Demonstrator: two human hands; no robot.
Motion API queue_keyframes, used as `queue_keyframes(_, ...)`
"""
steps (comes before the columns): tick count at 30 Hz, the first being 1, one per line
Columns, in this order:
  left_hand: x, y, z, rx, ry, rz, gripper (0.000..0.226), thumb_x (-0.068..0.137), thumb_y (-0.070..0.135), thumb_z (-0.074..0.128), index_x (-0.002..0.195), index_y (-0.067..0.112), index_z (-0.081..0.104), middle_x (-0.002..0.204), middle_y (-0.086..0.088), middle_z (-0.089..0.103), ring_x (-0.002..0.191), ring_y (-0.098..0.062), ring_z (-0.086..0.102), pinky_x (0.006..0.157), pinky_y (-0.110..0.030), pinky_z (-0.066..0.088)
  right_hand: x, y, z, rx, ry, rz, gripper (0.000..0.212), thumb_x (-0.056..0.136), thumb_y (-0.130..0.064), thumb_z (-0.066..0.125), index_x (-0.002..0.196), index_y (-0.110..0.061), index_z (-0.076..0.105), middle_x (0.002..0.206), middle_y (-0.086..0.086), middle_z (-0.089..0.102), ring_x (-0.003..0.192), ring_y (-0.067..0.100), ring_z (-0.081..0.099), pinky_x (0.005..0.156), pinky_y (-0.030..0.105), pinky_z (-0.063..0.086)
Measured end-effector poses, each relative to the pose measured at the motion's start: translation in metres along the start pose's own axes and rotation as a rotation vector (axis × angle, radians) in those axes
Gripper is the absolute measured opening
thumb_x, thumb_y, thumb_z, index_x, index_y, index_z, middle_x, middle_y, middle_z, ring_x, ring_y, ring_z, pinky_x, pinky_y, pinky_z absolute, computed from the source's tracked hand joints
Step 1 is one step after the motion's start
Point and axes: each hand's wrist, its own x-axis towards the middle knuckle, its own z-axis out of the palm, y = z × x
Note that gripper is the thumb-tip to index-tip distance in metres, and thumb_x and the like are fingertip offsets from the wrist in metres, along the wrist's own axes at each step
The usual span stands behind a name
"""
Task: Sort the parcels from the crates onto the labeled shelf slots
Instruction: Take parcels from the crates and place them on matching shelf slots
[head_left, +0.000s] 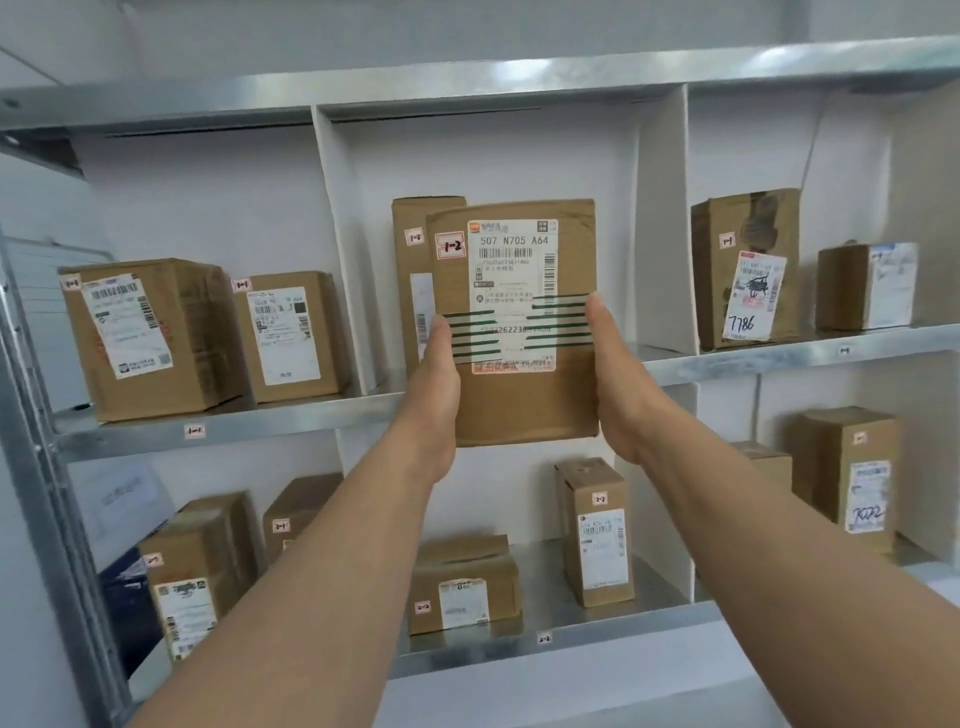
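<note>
I hold a flat brown parcel upright in front of the middle slot of the upper shelf. It carries a white shipping label and a small tag reading "1-2". My left hand grips its left edge and my right hand grips its right edge, thumbs on the front face. Behind it in that slot stands another tall brown parcel, also tagged "1-2". The parcel's lower edge hangs below the level of the metal shelf board.
The upper left slot, tagged "1-1", holds two boxes. The upper right slot holds a tall box and a smaller one. Below, slot "2-2" holds two boxes; side slots hold more. White dividers separate slots.
</note>
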Motion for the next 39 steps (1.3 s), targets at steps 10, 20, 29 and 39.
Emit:
queue_keyframes(10, 0.061, 0.004, 0.043, -0.006, -0.062, 0.021, 0.051, 0.098, 0.064, 0.023, 0.116, 0.037, 0.062, 0.125, 0.007, 0.065, 0.12, -0.013, 0.056, 0.111, -0.041, 0.037, 0.041, -0.013, -0.041, -0.016, 0.11, -0.001, 0.064, 0.087, -0.078, 0.024, 0.124, -0.039, 0.057, 0.126, -0.01, 0.06, 0.116, 0.011, 0.053, 0.108, 0.041, 0.035)
queue_keyframes(20, 0.115, 0.006, 0.097, 0.009, -0.1, 0.06, 0.063, 0.096, 0.067, 0.016, 0.136, 0.034, 0.052, 0.122, 0.007, 0.066, 0.111, -0.008, 0.059, 0.097, -0.033, 0.043, 0.096, -0.028, -0.101, -0.053, 0.044, -0.031, 0.068, 0.086, -0.079, 0.022, 0.128, -0.038, 0.056, 0.135, -0.008, 0.058, 0.125, 0.014, 0.05, 0.114, 0.042, 0.029)
queue_keyframes(29, 0.157, -0.013, 0.141, 0.065, -0.007, 0.08, 0.059, 0.098, 0.063, 0.015, 0.135, 0.034, 0.051, 0.115, 0.009, 0.066, 0.103, -0.003, 0.058, 0.079, -0.023, 0.043, 0.146, -0.012, -0.153, -0.033, -0.069, -0.084, 0.051, 0.089, -0.076, 0.021, 0.101, -0.046, 0.061, 0.107, -0.019, 0.064, 0.103, 0.001, 0.055, 0.101, 0.034, 0.035)
queue_keyframes(39, 0.172, -0.05, 0.14, 0.088, 0.07, 0.013, 0.054, 0.093, 0.068, 0.032, 0.137, 0.039, 0.045, 0.123, 0.008, 0.067, 0.117, -0.014, 0.058, 0.108, -0.048, 0.04, 0.183, 0.029, -0.168, -0.042, -0.184, -0.064, 0.05, 0.093, -0.071, 0.024, 0.122, -0.046, 0.056, 0.122, -0.015, 0.063, 0.113, 0.007, 0.057, 0.101, 0.036, 0.039)
